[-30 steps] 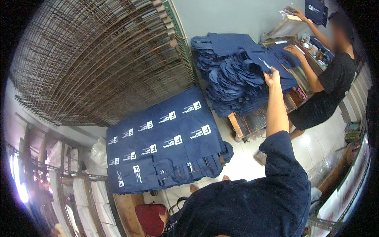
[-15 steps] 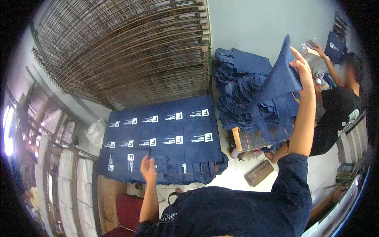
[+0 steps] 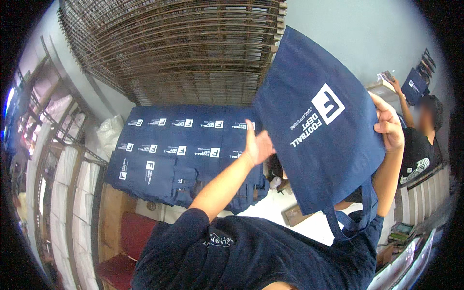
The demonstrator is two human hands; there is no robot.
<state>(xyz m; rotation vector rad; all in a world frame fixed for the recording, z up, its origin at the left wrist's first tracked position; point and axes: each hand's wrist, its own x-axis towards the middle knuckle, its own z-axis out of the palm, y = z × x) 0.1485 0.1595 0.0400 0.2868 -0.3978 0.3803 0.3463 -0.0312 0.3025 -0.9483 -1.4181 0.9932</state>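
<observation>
A navy fabric tote bag [image 3: 309,159] with a white print hangs spread out in front of me on the right, its handles dangling toward my body. My right hand [image 3: 389,123] grips the bag's right edge, fingers curled on the cloth. Just left of the bag is my left hand [image 3: 258,145], thumb and fingers apart and holding nothing. Beyond it, several printed navy bags [image 3: 188,130] lie in rows over a table, print side up.
A tall stack of metal wire racks [image 3: 179,48] stands behind the table. Left are shelves with white panels [image 3: 63,193] and a red chair [image 3: 125,241]. A person in a black shirt [image 3: 420,150] works at the right, and a brown box [image 3: 295,215] sits on the floor.
The bag in my right hand has swung left and opened out, its printed face now showing. My left hand has moved from the near table edge up and right toward the bag.
</observation>
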